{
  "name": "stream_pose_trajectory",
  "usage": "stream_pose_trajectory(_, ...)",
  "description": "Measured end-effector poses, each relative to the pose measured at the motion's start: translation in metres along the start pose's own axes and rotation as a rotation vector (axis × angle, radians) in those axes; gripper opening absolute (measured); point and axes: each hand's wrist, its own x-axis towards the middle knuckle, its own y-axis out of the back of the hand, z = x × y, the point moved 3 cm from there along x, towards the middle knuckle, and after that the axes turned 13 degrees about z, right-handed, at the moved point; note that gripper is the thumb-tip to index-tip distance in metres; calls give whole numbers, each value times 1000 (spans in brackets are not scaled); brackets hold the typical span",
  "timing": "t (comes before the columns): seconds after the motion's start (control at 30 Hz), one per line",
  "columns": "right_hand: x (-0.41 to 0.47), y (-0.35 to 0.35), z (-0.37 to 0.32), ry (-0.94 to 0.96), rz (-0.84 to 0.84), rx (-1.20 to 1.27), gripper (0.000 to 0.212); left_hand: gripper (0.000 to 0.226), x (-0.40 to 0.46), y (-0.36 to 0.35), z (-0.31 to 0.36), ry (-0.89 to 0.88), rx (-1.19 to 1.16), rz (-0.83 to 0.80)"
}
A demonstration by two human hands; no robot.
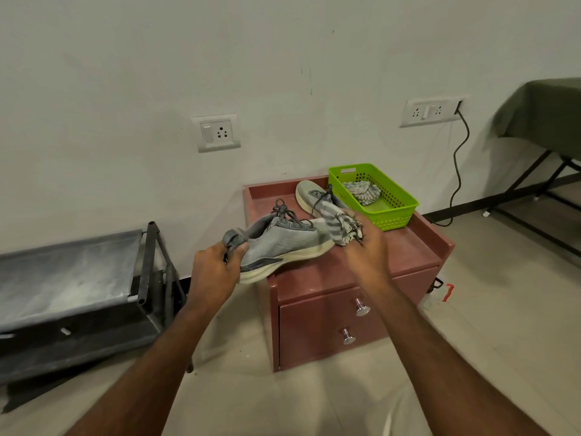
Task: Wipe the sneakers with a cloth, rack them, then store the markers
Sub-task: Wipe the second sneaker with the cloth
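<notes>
My left hand [217, 265] grips the heel of a grey sneaker [283, 247] with a white sole, holding it in the air over the left front corner of a reddish-brown cabinet [405, 247]. My right hand [366, 243] clutches a striped grey-and-white cloth [341, 223] bunched against the sneaker's toe. A second grey sneaker [311, 193] lies on the cabinet top behind, partly hidden by the cloth. No markers are visible.
A green plastic basket [393, 212] holding another striped cloth [361, 191] stands at the cabinet's back right. A dark metal shoe rack [78, 278] sits on the floor to the left. The cabinet has two drawer knobs [361, 308]. A cloth-covered table [547, 114] stands far right.
</notes>
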Motion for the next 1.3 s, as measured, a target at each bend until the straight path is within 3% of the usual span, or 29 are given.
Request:
stream_pose_trajectory(0.07, -4, 2, 5, 41, 26, -138, 46, 30, 0, -1, -1, -3, -4, -3)
stream_pose_trajectory(0.23, -21, -28, 3, 109, -243, -350, 44, 32, -3, -2, 0, -18, -3, -3)
stream_pose_trajectory(0.37, -43, -49, -5, 59, -252, -399, 69, 29, -5, -5, 1, -35, -19, 6)
stream_pose_trajectory(0.47, -65, -61, -11, 77, -400, -298, 71, 26, -6, -8, 3, -84, -7, -3)
stream_pose_trajectory(0.57, -53, -51, -11, -167, -493, 97, 46, 31, -4, -5, 0, -69, -5, 2)
stream_pose_trajectory(0.67, -35, -30, -11, -190, -324, 224, 37, 36, -3, -3, -2, -39, -16, 2)
stream_pose_trajectory(0.73, -22, -20, -2, -70, -130, 60, 54, 35, -2, -4, -5, -16, -24, 8)
stream_pose_trajectory(0.8, -21, -20, 3, 33, -63, -208, 71, 33, -2, -4, -7, -6, -31, 20)
stream_pose_trajectory(0.9, -41, -39, 1, 75, -222, -322, 68, 33, -5, -6, -3, -28, -14, 18)
stream_pose_trajectory(1.0, -58, -60, -13, 136, -408, -194, 67, 32, -7, -7, -8, -75, 28, -6)
stream_pose_trajectory(1.1, -57, -60, -14, -146, -532, 140, 52, 29, -6, -4, -16, -48, 33, -37)
stream_pose_trajectory(1.2, -50, -49, -9, -413, -367, 334, 26, 32, -5, -1, -13, -64, 49, -26)
stream_pose_trajectory(1.3, -25, -33, 0, -188, -83, 305, 42, 37, -3, -3, -13, -31, 56, -10)
